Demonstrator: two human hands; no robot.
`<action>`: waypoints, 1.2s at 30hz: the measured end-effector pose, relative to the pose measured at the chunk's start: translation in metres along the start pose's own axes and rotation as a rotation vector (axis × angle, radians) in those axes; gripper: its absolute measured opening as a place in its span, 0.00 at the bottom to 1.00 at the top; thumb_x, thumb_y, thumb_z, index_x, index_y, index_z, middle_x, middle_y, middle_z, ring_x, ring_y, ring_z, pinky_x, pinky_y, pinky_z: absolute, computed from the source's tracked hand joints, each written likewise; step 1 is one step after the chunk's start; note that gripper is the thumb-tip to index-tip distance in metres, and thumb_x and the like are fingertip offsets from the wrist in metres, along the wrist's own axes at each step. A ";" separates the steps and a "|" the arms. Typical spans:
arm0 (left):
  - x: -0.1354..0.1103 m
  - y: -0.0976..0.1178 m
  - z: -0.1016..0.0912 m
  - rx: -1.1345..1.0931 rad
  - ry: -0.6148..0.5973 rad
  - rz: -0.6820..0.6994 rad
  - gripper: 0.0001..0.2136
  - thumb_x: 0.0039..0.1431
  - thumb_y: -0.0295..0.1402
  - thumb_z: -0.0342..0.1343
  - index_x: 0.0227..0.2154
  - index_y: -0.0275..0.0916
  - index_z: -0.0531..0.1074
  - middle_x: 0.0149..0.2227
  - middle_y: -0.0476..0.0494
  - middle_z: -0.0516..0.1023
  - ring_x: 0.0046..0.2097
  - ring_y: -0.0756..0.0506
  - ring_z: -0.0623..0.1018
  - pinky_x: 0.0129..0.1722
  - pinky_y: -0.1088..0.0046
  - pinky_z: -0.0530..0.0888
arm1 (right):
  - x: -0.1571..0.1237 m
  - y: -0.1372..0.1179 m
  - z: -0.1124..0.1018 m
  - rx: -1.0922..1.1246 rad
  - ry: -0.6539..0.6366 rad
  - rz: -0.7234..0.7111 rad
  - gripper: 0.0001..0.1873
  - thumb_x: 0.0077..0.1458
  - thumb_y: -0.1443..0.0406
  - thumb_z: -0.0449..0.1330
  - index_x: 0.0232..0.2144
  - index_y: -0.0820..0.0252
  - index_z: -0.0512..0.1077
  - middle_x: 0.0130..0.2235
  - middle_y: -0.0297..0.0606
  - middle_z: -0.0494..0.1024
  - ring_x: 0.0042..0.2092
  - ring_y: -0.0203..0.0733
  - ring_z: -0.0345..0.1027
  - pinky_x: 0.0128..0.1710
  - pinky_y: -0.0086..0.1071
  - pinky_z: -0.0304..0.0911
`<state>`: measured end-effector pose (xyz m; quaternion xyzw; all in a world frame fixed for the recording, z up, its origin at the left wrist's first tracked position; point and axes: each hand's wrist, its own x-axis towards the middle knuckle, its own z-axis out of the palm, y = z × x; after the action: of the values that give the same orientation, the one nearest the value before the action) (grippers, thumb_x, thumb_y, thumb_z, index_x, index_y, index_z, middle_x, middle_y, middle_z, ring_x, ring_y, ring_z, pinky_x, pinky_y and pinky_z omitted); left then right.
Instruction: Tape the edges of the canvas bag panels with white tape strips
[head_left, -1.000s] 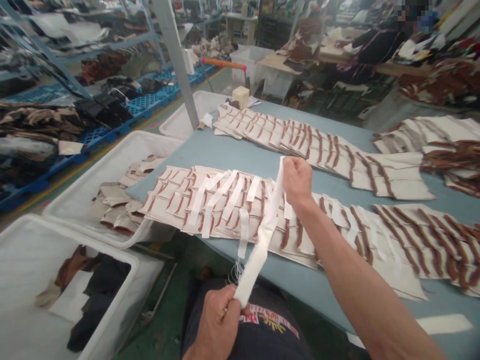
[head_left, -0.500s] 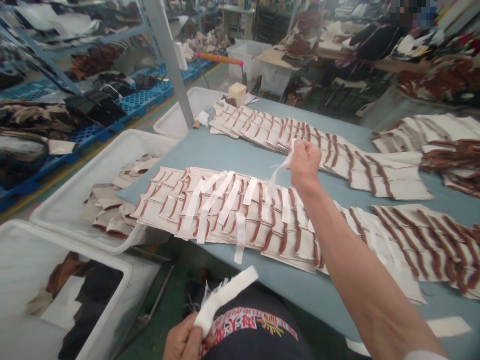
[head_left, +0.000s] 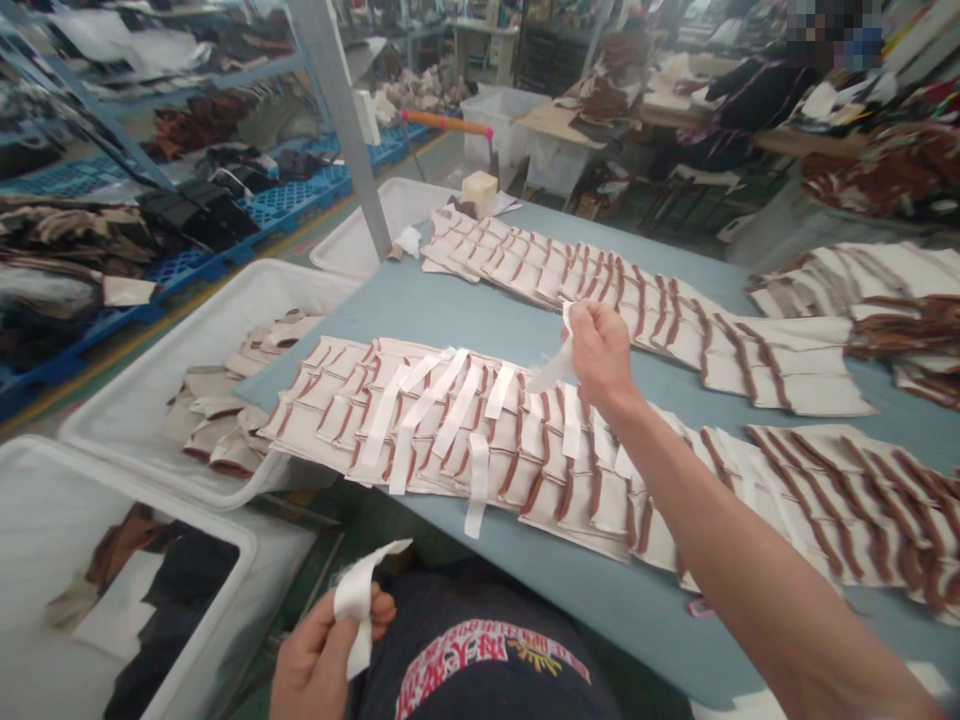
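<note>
Close to my body, my left hand [head_left: 330,640] pinches a bundle of white fabric strips [head_left: 361,592] with frayed edges; one end curls out to the right. My right hand [head_left: 600,350] is closed on a single white strip [head_left: 555,370], held over the table between two rows of pieces. Under it lies the near row of overlapping cream fabric pieces [head_left: 322,400] with brown edges. Several loose white strips [head_left: 446,400] lie across that row, and one strip [head_left: 477,485] hangs over its front edge.
A second row of cream pieces [head_left: 525,255] runs along the far side of the blue table [head_left: 390,310]. White bins [head_left: 90,430] with fabric pieces stand at left. A metal post [head_left: 345,130] rises at the table's far left corner. Another person [head_left: 757,100] sits at the back right.
My right hand has moved slightly left and down toward the near row with its strip. My left hand has shifted left, and the strips in it now bend over.
</note>
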<state>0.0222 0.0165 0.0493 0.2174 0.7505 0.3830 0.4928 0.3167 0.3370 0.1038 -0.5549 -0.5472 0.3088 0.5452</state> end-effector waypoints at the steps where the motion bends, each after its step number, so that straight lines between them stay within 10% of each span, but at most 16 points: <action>1: 0.001 0.001 0.001 -0.009 0.005 0.000 0.14 0.47 0.41 0.66 0.35 0.39 0.83 0.34 0.43 0.88 0.36 0.38 0.85 0.39 0.70 0.82 | -0.004 0.001 0.001 -0.008 0.010 0.009 0.15 0.65 0.53 0.55 0.29 0.55 0.64 0.24 0.29 0.65 0.26 0.37 0.58 0.25 0.31 0.54; 25: -0.004 -0.002 0.014 -0.062 -0.013 -0.005 0.17 0.50 0.43 0.65 0.38 0.35 0.82 0.36 0.40 0.87 0.37 0.39 0.85 0.39 0.70 0.81 | -0.073 0.037 0.006 -0.195 -0.111 0.014 0.12 0.66 0.56 0.52 0.33 0.56 0.65 0.22 0.25 0.60 0.24 0.37 0.53 0.26 0.31 0.50; 36: -0.013 0.020 0.030 -0.055 -0.049 0.025 0.19 0.48 0.42 0.62 0.38 0.33 0.81 0.33 0.40 0.86 0.34 0.40 0.84 0.37 0.69 0.81 | -0.159 0.077 -0.004 -0.300 -0.139 -0.051 0.11 0.69 0.58 0.48 0.37 0.56 0.64 0.29 0.31 0.68 0.29 0.40 0.64 0.30 0.33 0.60</action>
<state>0.0541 0.0306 0.0660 0.2225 0.7246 0.4040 0.5121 0.3076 0.2004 -0.0082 -0.5935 -0.6375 0.2474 0.4245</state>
